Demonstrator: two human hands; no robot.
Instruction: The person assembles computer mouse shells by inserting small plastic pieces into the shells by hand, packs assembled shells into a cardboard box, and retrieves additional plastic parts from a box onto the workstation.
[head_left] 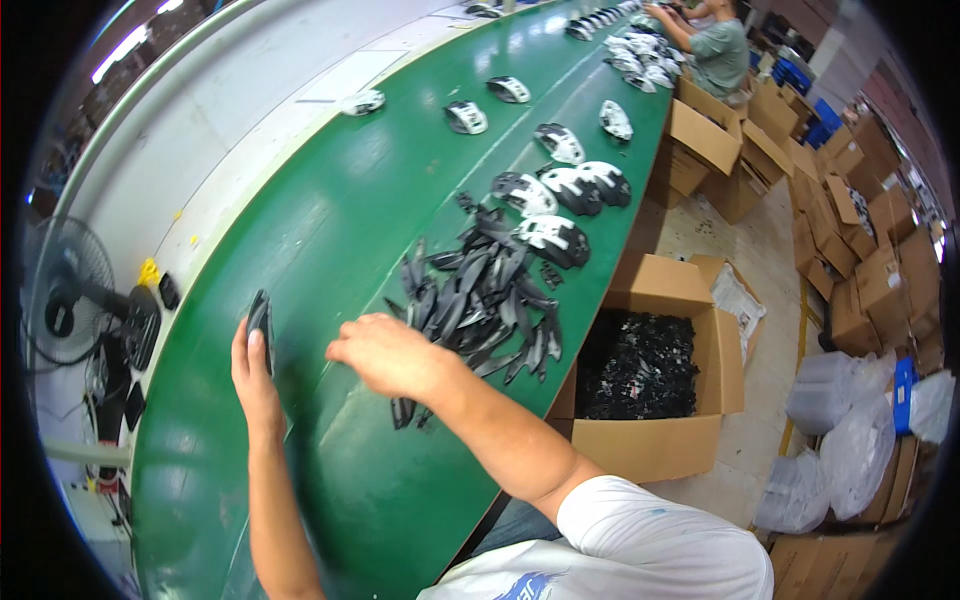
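My left hand point(256, 385) is closed around a dark, curved plastic shell point(262, 320), held upright over the green work surface point(330, 210). To its right, my right hand point(385, 352) has its fingers curled in a pinch; whatever they hold, if anything, is hidden. Just past that hand spreads a pile of narrow black plastic pieces point(480, 290), some partly under my right wrist. Beyond the pile sit several black-and-white curved shells point(555, 238), close together near the right edge of the surface.
More shells point(465, 117) lie farther up the surface. An open cardboard box point(650, 435) of small black parts stands to the right. At the far end, a person point(718, 55) works beside a shell heap point(640, 55). A fan point(65, 300) stands left; stacked cartons point(885, 280) line the right.
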